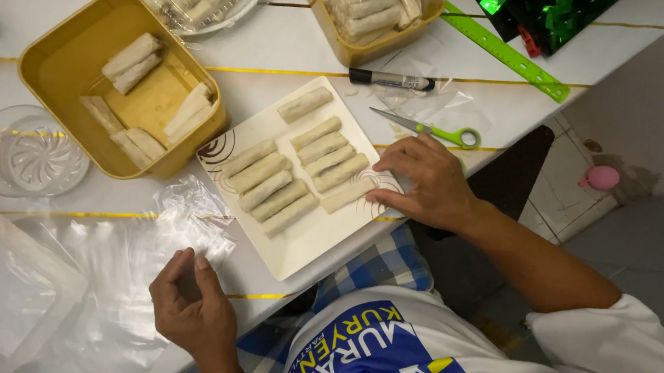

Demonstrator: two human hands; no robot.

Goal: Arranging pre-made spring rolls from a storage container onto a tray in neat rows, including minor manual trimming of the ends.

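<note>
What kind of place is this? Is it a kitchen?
Probably a home table used for packing food, not clearly a kitchen. Uncooked rolls lie on a plate, more sit in yellow tubs, and plastic bags lie by the left hand.

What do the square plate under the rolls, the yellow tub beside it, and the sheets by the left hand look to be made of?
Square plate: glossy cream, probably ceramic or melamine, with brown swirls. Yellow tub: plastic by its look, smooth moulded walls, dull sheen. Sheets: thin clear plastic film, crinkled and see-through.
</note>
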